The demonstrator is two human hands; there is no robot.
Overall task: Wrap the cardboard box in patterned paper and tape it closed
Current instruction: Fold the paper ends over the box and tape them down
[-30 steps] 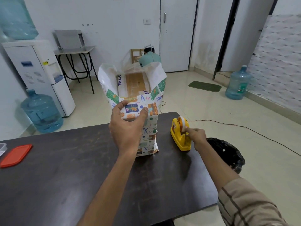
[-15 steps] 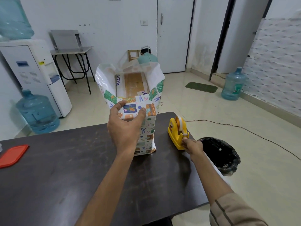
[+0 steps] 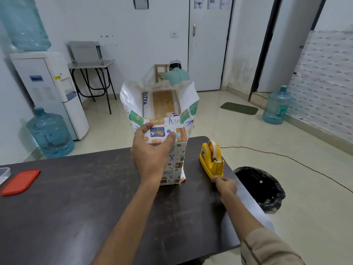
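A cardboard box stands upright on the dark table, wrapped round its sides in patterned paper. The paper's top stands open in white flaps, showing the brown box top. My left hand presses a folded paper flap against the box's near face, thumb and fingers spread around it. A yellow tape dispenser sits to the right of the box. Just in front of the dispenser's cutter, my right hand pinches a strip of clear tape drawn from it.
A red lid and a clear container corner lie at the table's left edge. A black-lined bin stands off the table's right edge. A person sits on the floor beyond the box. Water bottles and a dispenser stand left.
My right hand has pulled back from the tape roll toward me, drawing tape past the cutter. My left hand has kept its hold on the box.
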